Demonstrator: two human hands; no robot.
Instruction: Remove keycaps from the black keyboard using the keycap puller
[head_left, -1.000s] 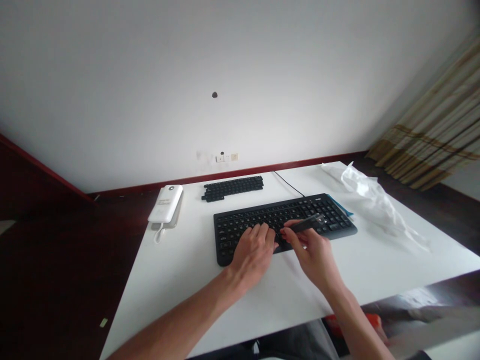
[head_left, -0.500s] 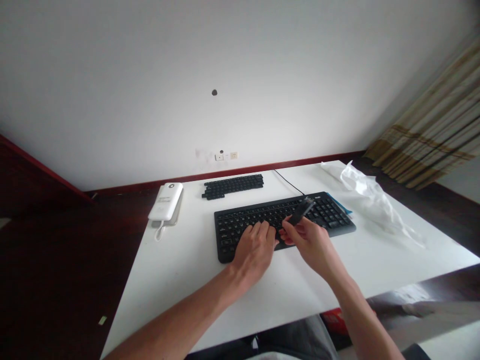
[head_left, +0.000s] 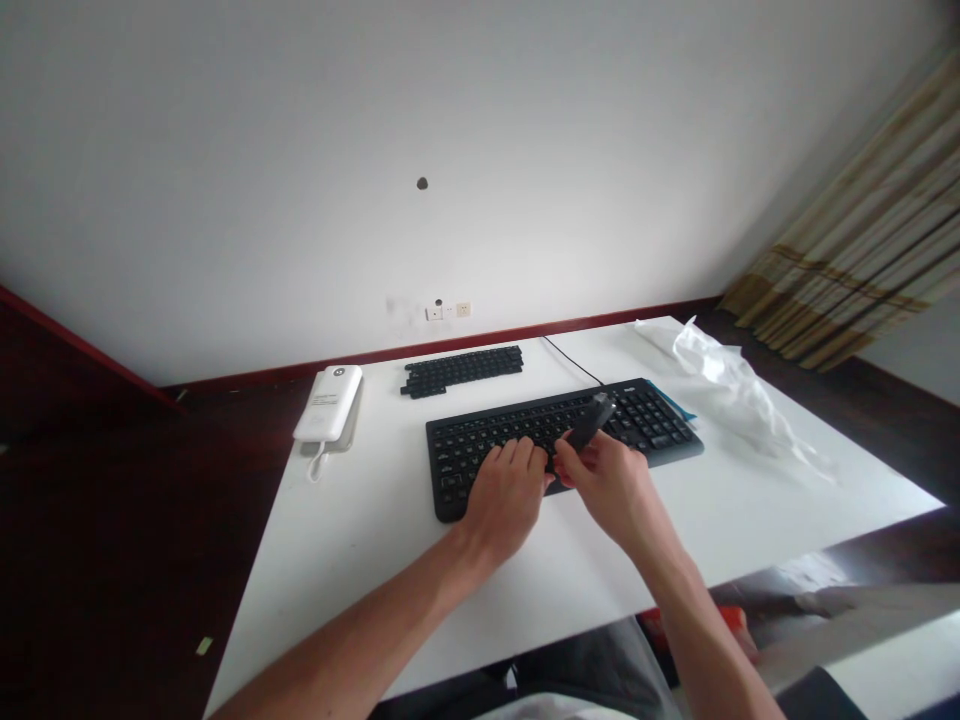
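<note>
As the right hand grips it, a slim dark stick tilts.

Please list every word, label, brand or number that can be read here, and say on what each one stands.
Black plastic keyboard, key legends: too small to read.
Small mark on its top edge: too blurred to read.
White rounded plastic device, printed lines: too blurred to read.
No text can be quoted.
</note>
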